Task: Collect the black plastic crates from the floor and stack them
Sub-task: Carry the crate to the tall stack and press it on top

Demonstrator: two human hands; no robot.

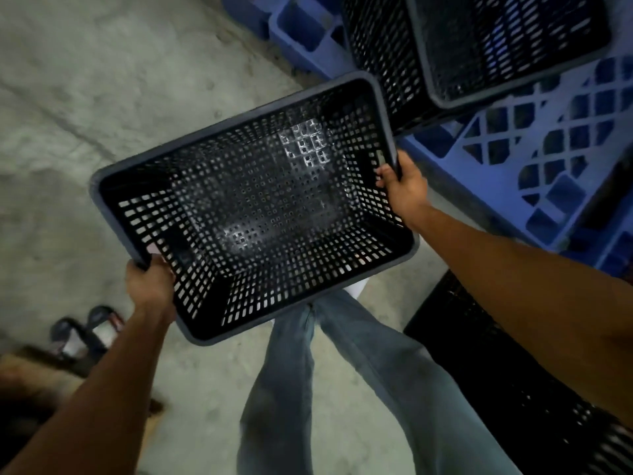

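The black perforated crate [253, 207] is hanging in the air in front of the person, mouth up, empty, clear of the concrete floor [102, 97]. It is sitting skewed, its far right corner angling toward the stacked black crates [479, 53]. The left hand [150, 286] is clamping the near-left corner of the rim, fingers curling over the lip. The right hand [404, 190] is gripping the right rim, fingers wrapping inside the edge. Judgement: holding it on opposing sides is keeping the load level and letting the person steer it; the rim is the only solid band on an otherwise mesh wall, so it is the natural hold.

The stacked crates are resting on a blue plastic pallet [534, 159], just beyond the carried crate's far corner; whether the two are touching cannot be told. The top crate's mouth is open, so the carried crate is probably heading there to nest. Another black crate [496, 382] is lying low at the right, beside the person's jeans [342, 371]. Sandals [85, 327] are lying on the floor at left, well apart from the work.

Risk, judged: the skew needs squaring before lowering.
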